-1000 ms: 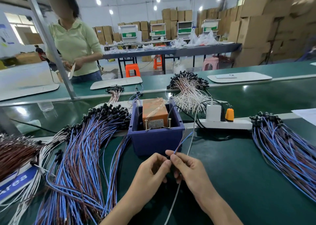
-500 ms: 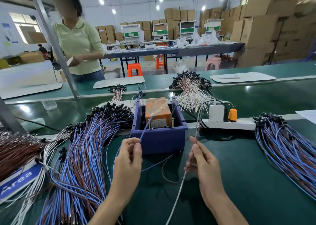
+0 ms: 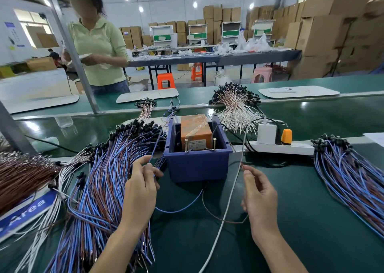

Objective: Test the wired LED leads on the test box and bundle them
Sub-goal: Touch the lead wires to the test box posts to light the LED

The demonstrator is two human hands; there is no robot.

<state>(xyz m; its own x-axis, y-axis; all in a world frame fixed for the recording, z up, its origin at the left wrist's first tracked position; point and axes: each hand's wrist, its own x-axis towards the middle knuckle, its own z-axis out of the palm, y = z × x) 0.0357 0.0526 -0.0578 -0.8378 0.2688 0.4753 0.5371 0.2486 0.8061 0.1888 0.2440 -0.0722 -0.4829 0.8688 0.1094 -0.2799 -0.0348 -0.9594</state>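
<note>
Mid-task, 1 lead in hand. Left hand (image 3: 141,189) pinches the blue wire (image 3: 154,148) between thumb and fingertips, free end pointing up toward the test box (image 3: 197,166). Right hand (image 3: 259,198) pinches the brown wire (image 3: 218,217) at its upper end between thumb and forefinger, other fingers loosely curled. Both wires sag in loops onto the green surface (image 3: 311,241) and seem to meet just in front of the box base; the LED end there is too small to make out.

The box is a blue bin between the hands and a bit further out, with an orange block (image 3: 195,130) inside and 2 upright metal posts (image 3: 186,146) at its near rim. Neither wire end touches a post, so I judge this lead not yet tested: ends are spread apart, ready to go onto the 2 posts.

Left of the box is a big loose pile of blue-brown leads (image 3: 99,179), partly under the left forearm. A second pile (image 3: 353,181) lies at the right, well apart. Likely 1 is untested and 1 done, but I cannot tell which. No tie or band visible on either pile, so bundling looks undone. Lots left.

A white cable (image 3: 228,200) crosses between the hands, running up toward the power strip (image 3: 291,148).
</note>
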